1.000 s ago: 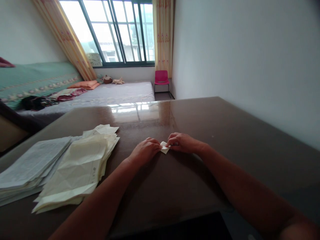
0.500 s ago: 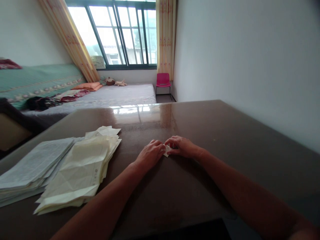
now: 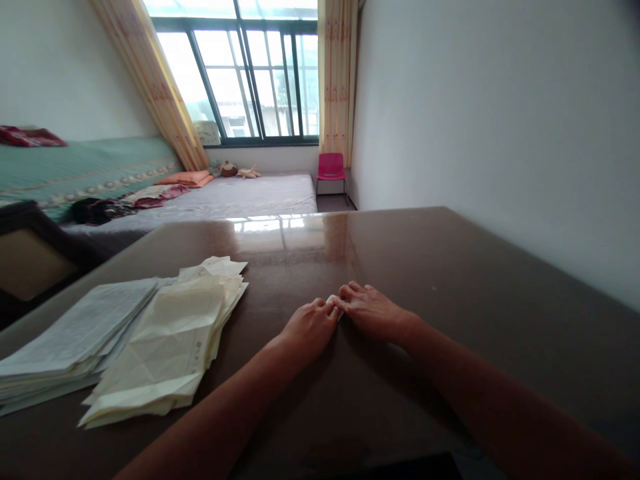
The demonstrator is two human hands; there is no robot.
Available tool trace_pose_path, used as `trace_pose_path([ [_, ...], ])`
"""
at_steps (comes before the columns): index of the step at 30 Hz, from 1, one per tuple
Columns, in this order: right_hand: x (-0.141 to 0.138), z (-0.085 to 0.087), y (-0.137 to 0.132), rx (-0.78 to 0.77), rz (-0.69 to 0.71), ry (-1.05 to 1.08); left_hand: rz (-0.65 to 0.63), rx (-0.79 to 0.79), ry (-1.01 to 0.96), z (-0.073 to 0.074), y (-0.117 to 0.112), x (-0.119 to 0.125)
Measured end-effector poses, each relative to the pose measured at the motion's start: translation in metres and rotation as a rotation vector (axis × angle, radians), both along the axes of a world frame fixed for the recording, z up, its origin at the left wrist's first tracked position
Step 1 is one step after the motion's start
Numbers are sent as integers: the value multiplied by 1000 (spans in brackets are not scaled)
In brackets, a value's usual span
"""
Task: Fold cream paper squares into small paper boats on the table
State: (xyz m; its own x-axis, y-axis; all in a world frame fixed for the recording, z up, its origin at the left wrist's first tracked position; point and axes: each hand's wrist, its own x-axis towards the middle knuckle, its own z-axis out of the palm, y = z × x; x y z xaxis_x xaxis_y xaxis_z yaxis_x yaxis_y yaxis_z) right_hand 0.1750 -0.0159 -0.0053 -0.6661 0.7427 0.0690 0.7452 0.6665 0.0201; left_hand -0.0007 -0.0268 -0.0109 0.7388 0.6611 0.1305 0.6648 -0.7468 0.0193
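Observation:
A small piece of folded white paper point(image 3: 332, 300) lies on the brown table, mostly covered by my fingers. My left hand point(image 3: 313, 325) has its fingers closed on the paper's left side. From the other side my right hand point(image 3: 370, 308) presses its curled fingers onto the paper, the fingertips of both hands meeting there. To the left of my hands lies a pile of creased, cream-coloured paper sheets point(image 3: 170, 333). Beside it, partly underneath, is a stack of greyish printed sheets point(image 3: 85, 327).
The glossy brown table point(image 3: 475, 347) reaches to a white wall on the right. Beyond it stand a bed point(image 3: 270, 193) and a pink chair point(image 3: 331, 168) below the window. A dark-framed chair point(image 3: 35, 253) is at the left edge.
My right hand has turned flatter and its fingers have closed over the paper, which now shows less. The whole view has shifted slightly.

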Motion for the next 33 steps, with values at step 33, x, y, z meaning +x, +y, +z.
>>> trace_pose_path([
  [33,-18,-2,-17,62,-114,-176,32,135,240,-11,-11,3],
])
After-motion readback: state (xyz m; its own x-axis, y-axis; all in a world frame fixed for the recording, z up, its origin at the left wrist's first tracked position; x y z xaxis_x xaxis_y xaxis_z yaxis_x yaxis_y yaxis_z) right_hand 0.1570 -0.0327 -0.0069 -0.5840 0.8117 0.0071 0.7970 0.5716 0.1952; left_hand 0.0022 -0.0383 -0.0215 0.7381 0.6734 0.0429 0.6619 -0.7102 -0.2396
